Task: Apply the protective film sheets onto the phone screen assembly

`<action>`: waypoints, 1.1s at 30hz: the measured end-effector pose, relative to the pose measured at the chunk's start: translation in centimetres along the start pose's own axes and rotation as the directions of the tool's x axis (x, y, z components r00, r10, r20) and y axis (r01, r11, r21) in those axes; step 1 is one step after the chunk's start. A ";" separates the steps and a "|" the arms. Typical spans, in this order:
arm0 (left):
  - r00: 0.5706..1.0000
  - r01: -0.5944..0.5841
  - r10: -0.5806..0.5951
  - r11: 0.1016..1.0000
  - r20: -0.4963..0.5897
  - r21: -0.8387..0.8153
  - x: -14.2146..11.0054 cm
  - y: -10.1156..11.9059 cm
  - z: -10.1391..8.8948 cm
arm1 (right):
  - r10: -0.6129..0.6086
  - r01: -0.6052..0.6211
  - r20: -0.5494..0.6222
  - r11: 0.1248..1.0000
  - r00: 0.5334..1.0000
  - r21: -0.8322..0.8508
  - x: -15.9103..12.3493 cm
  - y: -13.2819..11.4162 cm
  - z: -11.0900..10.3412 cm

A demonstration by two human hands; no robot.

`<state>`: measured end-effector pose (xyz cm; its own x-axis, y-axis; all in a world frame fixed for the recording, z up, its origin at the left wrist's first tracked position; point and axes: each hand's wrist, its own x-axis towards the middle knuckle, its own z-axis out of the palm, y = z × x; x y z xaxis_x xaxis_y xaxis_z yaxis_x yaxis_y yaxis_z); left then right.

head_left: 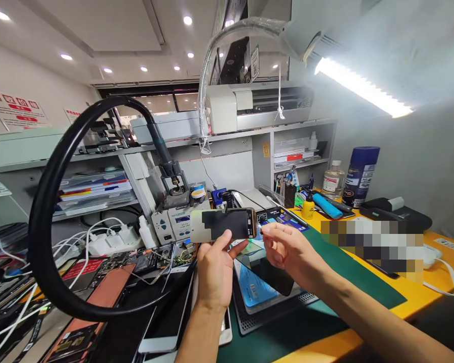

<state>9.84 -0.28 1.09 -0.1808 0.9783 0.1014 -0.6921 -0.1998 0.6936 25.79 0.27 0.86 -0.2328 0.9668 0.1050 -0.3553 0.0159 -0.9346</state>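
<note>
My left hand (216,272) is closed around the lower edge of a phone (230,224) held up over the bench. Its face is dark, a pale film-like piece covers its left end, and a gold-coloured edge with small parts shows at the right. Close to that right end, my right hand (282,247) is pinched, thumb against fingers. Something small may be between the fingertips, but I cannot make it out. Below both hands, a dark glass panel (276,277) and a blue packet (251,287) lie on a grey perforated stand (245,322).
A thick black hose (41,217) loops at left from a hot-air station (170,229). Loose phones (161,322) and white cables crowd the left. A yellow bottle (308,207), a spray can (360,176) and a clear bottle (333,180) stand at right. A bright lamp (363,85) hangs above.
</note>
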 end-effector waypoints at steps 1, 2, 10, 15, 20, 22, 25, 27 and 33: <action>1.000 -0.004 0.004 1.000 -0.006 -0.001 0.0 -0.1 0.0 | -0.003 0.003 -0.014 1.000 1.000 0.020 0.1 0.0 0.0; 1.000 -0.006 0.006 1.000 -0.009 -0.002 -0.1 -0.1 0.1 | -0.002 0.003 -0.027 0.999 1.000 0.037 0.1 0.0 0.0; 1.000 0.023 -0.022 1.000 -0.017 0.013 -0.7 -0.5 0.6 | 0.014 0.001 -0.116 0.992 0.993 0.130 -0.3 -0.4 0.2; 1.000 0.026 -0.026 0.999 0.001 0.043 -1.0 -0.7 1.0 | -0.024 0.038 -0.111 0.991 0.994 0.130 -0.6 -0.7 0.7; 0.997 0.066 -0.071 0.987 0.027 0.147 -1.1 -0.9 1.0 | -0.093 0.103 -0.159 0.993 0.983 0.055 -0.1 -0.7 -0.1; 0.996 0.085 -0.090 0.978 0.019 0.188 -1.2 -0.9 0.9 | -0.117 0.122 -0.157 0.992 0.981 0.022 0.3 -0.9 -0.7; 0.990 0.122 -0.134 0.971 0.042 0.207 -1.4 -0.3 0.7 | -0.127 0.125 -0.116 0.992 0.985 -0.028 1.2 -1.6 -2.1; 0.981 0.163 -0.181 0.965 0.071 0.206 -1.5 0.4 0.6 | -0.103 0.097 -0.071 0.992 0.992 -0.075 2.0 -2.4 -3.2; 0.918 0.299 -0.349 0.921 0.187 0.250 -0.9 2.1 0.1 | 0.093 -0.058 0.118 0.961 0.989 -0.272 3.7 -4.1 -6.0</action>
<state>8.60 -1.55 2.49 0.2061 0.9784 -0.0155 -0.5169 0.1223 0.8473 31.82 5.36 3.08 -0.3701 0.9273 0.0565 -0.0817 0.0281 -0.9963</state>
